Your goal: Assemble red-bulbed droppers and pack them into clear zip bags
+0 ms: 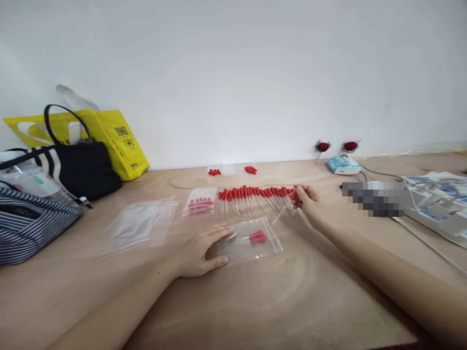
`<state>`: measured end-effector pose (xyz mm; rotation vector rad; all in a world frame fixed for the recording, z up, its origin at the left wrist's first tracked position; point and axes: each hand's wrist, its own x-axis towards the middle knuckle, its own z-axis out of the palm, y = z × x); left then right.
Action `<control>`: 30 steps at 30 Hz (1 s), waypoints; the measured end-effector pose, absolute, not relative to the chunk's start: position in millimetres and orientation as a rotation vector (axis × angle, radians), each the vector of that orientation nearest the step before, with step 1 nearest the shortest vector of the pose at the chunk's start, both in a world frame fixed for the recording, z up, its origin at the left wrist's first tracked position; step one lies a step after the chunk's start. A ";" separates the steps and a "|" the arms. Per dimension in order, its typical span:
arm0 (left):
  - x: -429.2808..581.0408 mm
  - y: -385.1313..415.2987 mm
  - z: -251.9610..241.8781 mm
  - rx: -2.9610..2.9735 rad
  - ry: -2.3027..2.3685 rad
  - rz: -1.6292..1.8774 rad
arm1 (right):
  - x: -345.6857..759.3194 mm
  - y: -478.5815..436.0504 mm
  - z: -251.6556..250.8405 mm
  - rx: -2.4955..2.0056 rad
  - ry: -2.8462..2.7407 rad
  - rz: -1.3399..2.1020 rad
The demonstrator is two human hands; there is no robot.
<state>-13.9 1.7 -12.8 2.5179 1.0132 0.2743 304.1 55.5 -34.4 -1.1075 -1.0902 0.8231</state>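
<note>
My left hand (204, 250) lies with thumb and fingers apart on the left edge of a clear zip bag (241, 253). Inside that bag are red-bulbed droppers (258, 236). At the right end of a row of droppers (251, 193), my right hand (299, 197) pinches one dropper (280, 212) by its red bulb, its clear tip slanting down to the left. Left of the row is a stack of filled bags (199, 204). Farther left lie flat clear bags (136, 223).
Small bags with red bulbs (215, 172) lie by the wall. A yellow bag (120, 141), a black bag (87, 167) and a striped bag (36, 223) stand left. At right are a blue-white packet (344, 165), cables and a white power strip (434, 209).
</note>
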 end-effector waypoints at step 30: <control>-15.5 3.5 -17.5 2.545 1.019 0.283 | 253.6 22.7 -61.7 -1.167 -1.831 0.681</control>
